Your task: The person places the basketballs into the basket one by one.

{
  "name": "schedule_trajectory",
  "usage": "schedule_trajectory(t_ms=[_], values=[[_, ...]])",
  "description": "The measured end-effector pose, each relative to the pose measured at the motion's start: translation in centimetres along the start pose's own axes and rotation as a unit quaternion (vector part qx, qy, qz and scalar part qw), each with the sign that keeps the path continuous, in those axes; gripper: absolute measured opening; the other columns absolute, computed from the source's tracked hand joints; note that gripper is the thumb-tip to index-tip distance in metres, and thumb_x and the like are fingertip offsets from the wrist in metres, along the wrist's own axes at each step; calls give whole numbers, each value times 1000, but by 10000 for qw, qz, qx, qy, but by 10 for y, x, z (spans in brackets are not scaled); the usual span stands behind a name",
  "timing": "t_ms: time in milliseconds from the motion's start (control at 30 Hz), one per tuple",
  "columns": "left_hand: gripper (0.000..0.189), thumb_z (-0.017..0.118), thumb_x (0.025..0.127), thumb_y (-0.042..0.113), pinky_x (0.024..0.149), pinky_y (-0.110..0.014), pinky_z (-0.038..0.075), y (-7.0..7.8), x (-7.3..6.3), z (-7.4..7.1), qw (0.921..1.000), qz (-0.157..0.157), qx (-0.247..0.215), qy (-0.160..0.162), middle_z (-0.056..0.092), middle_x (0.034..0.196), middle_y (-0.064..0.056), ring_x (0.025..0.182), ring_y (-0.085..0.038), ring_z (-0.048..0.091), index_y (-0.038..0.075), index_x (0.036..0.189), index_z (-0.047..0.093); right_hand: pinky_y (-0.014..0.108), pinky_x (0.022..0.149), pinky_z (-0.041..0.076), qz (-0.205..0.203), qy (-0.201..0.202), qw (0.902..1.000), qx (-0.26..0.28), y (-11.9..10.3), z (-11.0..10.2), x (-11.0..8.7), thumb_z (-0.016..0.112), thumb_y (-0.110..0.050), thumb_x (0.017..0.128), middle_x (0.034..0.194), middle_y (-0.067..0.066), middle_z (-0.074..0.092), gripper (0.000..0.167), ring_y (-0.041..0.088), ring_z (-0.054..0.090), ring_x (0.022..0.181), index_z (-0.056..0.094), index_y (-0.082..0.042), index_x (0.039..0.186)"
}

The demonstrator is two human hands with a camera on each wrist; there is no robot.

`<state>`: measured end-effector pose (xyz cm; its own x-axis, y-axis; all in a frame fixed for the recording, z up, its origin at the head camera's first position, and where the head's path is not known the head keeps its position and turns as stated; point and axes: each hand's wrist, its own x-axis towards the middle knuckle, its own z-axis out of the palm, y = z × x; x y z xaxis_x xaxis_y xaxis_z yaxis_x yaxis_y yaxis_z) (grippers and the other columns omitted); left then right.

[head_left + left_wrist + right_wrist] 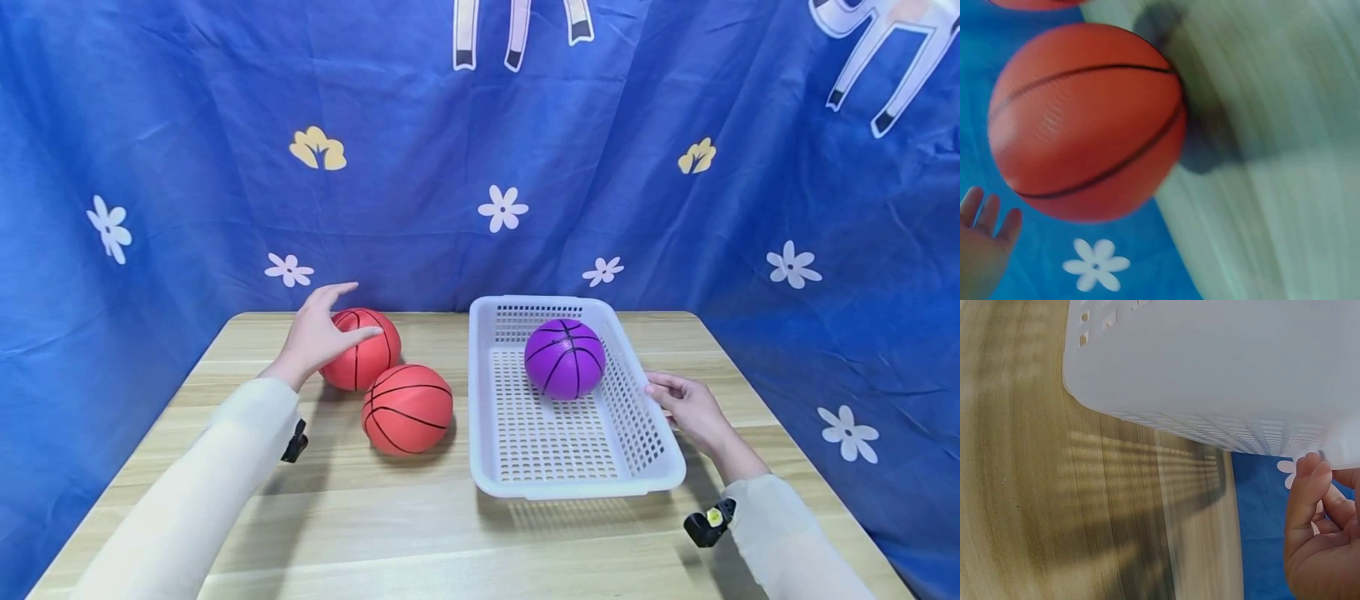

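Observation:
My left hand (315,337) is spread beside and over the farther orange-red mini basketball (358,350), thumb and fingers apart. In the left wrist view, the fingers (986,215) show a gap from a basketball (1088,125). A second orange-red basketball (408,410) lies nearer, close to the first. With curled fingers, my right hand (693,412) holds the right rim of a white plastic basket (577,490). Inside that basket, toward its far end, sits a purple basketball (564,360). The right wrist view shows thumb and fingers (1310,494) pinching the edge of the basket (1210,362).
Everything stands on a light wooden table (390,533). A blue curtain (405,167) with flower and animal prints hangs behind the table and along its sides. Each sleeve has a small black device at the wrist, such as the right one (708,523).

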<state>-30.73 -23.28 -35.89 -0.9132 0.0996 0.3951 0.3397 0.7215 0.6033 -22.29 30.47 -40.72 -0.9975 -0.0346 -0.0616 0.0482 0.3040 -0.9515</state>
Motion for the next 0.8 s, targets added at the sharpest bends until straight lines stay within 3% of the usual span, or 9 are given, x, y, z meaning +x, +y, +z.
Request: schedule_trajectory(t_ms=[167,467,800], values=[[83,80,76,37,96,-64,35,-15,-11,-4,9998,-184,-23,-90,38,140,-23,125,-43,38,4,141,42,33,69,56,-16,6,10000,31,0,0,0,55,-21,98,118,22,61,49,16,66,86,44,9,135],[99,81,73,40,93,-70,32,-39,-22,-3,9970,-522,-33,-563,29,143,-30,130,-48,26,2,148,27,32,68,56,-45,-5,10000,60,1,1,1,56,-22,98,117,20,62,49,16,66,85,45,8,136],[104,81,74,41,89,-68,38,-49,-27,5,9935,-732,-227,-844,24,142,-34,123,-53,34,7,151,20,32,68,56,-70,-24,9999,98,1,0,1,55,-21,98,116,20,62,50,15,66,84,44,9,136]])
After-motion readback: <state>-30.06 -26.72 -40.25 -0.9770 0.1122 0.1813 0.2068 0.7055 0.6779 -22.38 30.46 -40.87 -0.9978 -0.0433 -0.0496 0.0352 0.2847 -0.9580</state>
